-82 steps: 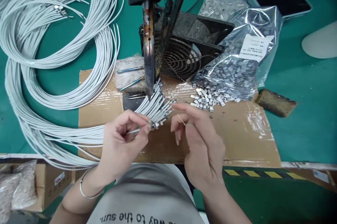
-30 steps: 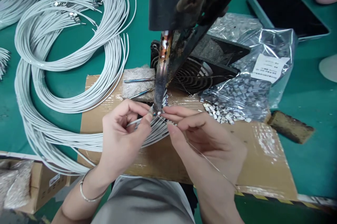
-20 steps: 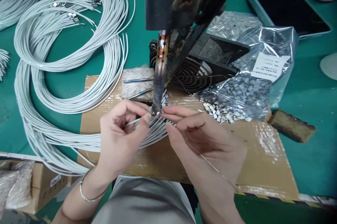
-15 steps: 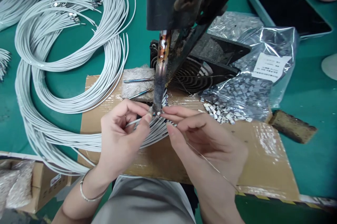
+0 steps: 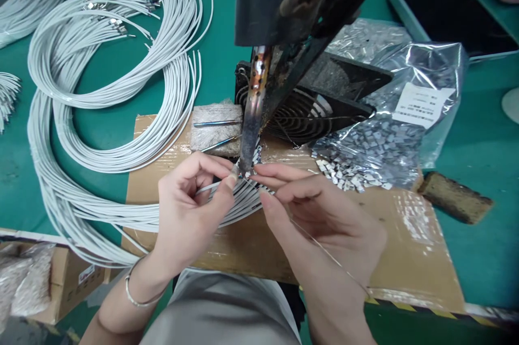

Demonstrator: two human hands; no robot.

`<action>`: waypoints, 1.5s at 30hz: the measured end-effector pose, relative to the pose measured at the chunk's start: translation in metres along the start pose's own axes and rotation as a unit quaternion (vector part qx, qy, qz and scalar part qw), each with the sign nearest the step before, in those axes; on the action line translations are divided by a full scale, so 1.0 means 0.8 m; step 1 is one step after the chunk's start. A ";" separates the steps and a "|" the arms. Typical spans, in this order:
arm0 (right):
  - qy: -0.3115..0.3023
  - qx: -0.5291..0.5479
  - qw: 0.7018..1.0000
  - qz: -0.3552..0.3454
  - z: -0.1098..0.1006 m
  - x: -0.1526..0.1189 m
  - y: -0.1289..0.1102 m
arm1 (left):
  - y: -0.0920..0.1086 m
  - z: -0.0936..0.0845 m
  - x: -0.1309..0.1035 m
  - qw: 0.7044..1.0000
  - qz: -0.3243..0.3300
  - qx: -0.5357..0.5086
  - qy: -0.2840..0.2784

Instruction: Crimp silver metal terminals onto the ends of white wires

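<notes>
A soldering iron [image 5: 253, 112] hangs from a black stand, its tip pointing down between my two hands. My left hand [image 5: 194, 210] pinches a white wire close to the left side of the tip. Thin solder wire [image 5: 324, 250] runs across my right hand [image 5: 324, 226], whose thumb and fingers hold it with its end near the tip. A tiny metal piece [image 5: 247, 174] shows at the tip; its exact contact is too small to make out. Beneath the hands, a bundle of white wires [image 5: 138, 217] crosses the cardboard [image 5: 251, 250].
Coiled white wires [image 5: 117, 158] lie at the left. Behind the iron is a black fan [image 5: 308, 118]. Small metal pieces [image 5: 352, 176], a plastic bag [image 5: 430, 85], a brown block [image 5: 456, 197] and a phone [image 5: 454, 15] are at the right. Two metal rods rest on a wrapped block [image 5: 203, 137].
The whole view has shifted slightly, so things appear a little farther right. Both hands keep nearly the same pose around the iron's tip.
</notes>
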State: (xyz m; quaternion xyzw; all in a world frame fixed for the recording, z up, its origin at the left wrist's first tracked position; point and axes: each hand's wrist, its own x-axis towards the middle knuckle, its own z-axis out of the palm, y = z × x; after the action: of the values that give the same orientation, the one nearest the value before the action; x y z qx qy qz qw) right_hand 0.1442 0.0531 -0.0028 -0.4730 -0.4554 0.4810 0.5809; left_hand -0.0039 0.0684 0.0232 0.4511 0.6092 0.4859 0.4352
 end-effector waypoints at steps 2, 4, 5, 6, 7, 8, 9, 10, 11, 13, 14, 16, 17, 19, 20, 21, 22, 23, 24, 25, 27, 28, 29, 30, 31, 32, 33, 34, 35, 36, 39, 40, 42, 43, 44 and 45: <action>-0.001 -0.006 1.000 0.002 0.001 0.000 0.000 | 0.000 -0.001 0.000 1.000 0.004 0.000 0.003; -0.004 -0.010 1.000 0.000 0.001 0.000 0.001 | -0.001 -0.001 -0.001 1.000 0.009 -0.001 0.004; -0.005 -0.010 1.000 -0.002 0.002 0.000 0.001 | -0.001 -0.001 -0.001 1.000 0.010 0.000 0.004; -0.005 -0.008 1.000 -0.005 0.002 0.000 0.001 | -0.001 -0.001 -0.001 1.000 0.009 0.000 0.005; -0.004 -0.006 1.000 -0.006 0.002 0.000 0.001 | -0.001 0.000 0.000 1.000 0.006 0.000 0.005; -0.001 -0.004 1.000 -0.006 0.002 0.000 0.001 | -0.001 0.000 0.000 1.000 0.002 0.000 0.003; 0.003 -0.003 1.000 -0.002 0.003 0.001 0.002 | -0.001 0.001 0.000 1.000 0.001 0.000 0.002; 0.007 -0.003 1.000 0.001 0.003 0.001 0.002 | -0.001 0.001 0.001 1.000 -0.001 -0.001 0.001; 0.012 -0.004 1.000 0.004 0.003 0.001 0.001 | 0.000 0.002 0.001 1.000 -0.001 -0.002 -0.001; 0.017 -0.005 1.000 0.010 0.004 0.002 0.001 | 0.000 0.002 0.001 1.000 0.000 -0.003 -0.001; 0.017 -0.004 1.000 0.008 0.004 0.002 0.001 | 0.001 0.001 0.001 1.000 0.000 -0.003 -0.001; 0.013 -0.001 1.000 0.004 0.004 0.001 0.000 | 0.001 0.001 0.000 1.000 -0.001 0.000 0.001; 0.013 -0.001 1.000 0.006 0.004 0.000 -0.001 | 0.002 0.001 0.000 1.000 -0.001 0.001 0.002; 0.020 -0.002 1.000 0.015 0.004 -0.001 -0.002 | 0.002 0.001 0.000 1.000 -0.001 0.001 0.001; 0.026 -0.004 0.999 0.022 0.005 -0.002 -0.002 | 0.002 0.002 0.000 1.000 0.000 0.001 0.001; 0.032 -0.006 0.999 0.028 0.005 -0.002 -0.003 | 0.002 0.002 0.000 1.000 0.001 0.001 0.000; 0.036 -0.006 0.999 0.030 0.005 -0.003 -0.004 | 0.002 0.002 0.000 1.000 0.002 0.002 0.000; 0.037 -0.005 0.999 0.029 0.006 -0.003 -0.004 | 0.002 0.002 0.001 1.000 0.002 0.004 0.001; 0.035 -0.003 0.999 0.026 0.007 -0.002 -0.005 | 0.002 0.002 0.001 1.000 0.001 0.007 0.002; 0.033 -0.003 0.999 0.023 0.007 -0.002 -0.005 | 0.002 0.002 0.001 1.000 0.001 0.008 0.003; 0.029 -0.003 0.999 0.017 0.008 0.000 -0.004 | 0.002 0.001 0.000 1.000 0.001 0.010 0.005; 0.028 -0.003 0.999 0.015 0.009 0.000 -0.004 | 0.002 0.001 0.000 1.000 0.001 0.009 0.005; 0.026 -0.003 1.000 0.013 0.009 0.001 -0.003 | 0.002 0.000 -0.001 1.000 0.001 0.008 0.005; 0.024 -0.004 1.000 0.009 0.009 0.001 -0.003 | 0.002 0.000 -0.001 1.000 0.001 0.008 0.006; 0.022 -0.005 1.000 0.002 0.009 0.000 -0.002 | 0.002 0.000 -0.001 1.000 0.001 0.008 0.006; 0.023 -0.008 1.000 -0.002 0.008 0.000 -0.002 | 0.002 -0.001 -0.001 1.000 0.001 0.008 0.005; 0.024 -0.010 1.000 -0.005 0.008 -0.001 -0.001 | 0.002 -0.001 -0.001 1.000 0.003 0.008 0.005; 0.023 -0.013 1.000 -0.006 0.007 -0.001 -0.001 | 0.001 -0.001 -0.001 1.000 0.005 0.009 0.004; 0.020 -0.016 1.000 -0.008 0.006 -0.002 0.000 | 0.001 -0.001 0.000 1.000 0.007 0.010 0.004; 0.016 -0.020 1.000 -0.009 0.005 -0.003 0.001 | 0.000 -0.001 0.000 1.000 0.008 0.011 0.005; 0.012 -0.025 1.000 -0.001 0.005 -0.005 0.002 | -0.001 -0.001 0.001 1.000 0.003 0.011 0.004; 0.017 -0.025 1.000 0.004 0.005 -0.005 0.002 | -0.001 -0.001 0.001 1.000 0.000 0.009 0.002; 0.026 -0.019 0.999 0.008 0.006 -0.005 0.002 | 0.000 0.001 0.001 1.000 -0.004 0.005 -0.001; 0.027 -0.018 0.999 0.008 0.007 -0.004 0.002 | 0.000 0.001 0.002 1.000 -0.005 0.005 -0.001; 0.028 -0.019 0.999 0.009 0.008 -0.004 0.001 | 0.001 0.002 0.001 1.000 -0.005 0.006 0.001; 0.031 -0.021 0.999 0.013 0.008 -0.004 0.001 | 0.001 0.002 0.001 1.000 -0.004 0.008 0.002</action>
State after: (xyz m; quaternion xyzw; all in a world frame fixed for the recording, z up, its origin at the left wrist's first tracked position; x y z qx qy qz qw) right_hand 0.1371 0.0510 -0.0025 -0.5057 -0.4411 0.4637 0.5785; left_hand -0.0024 0.0699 0.0235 0.4511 0.6160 0.4797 0.4324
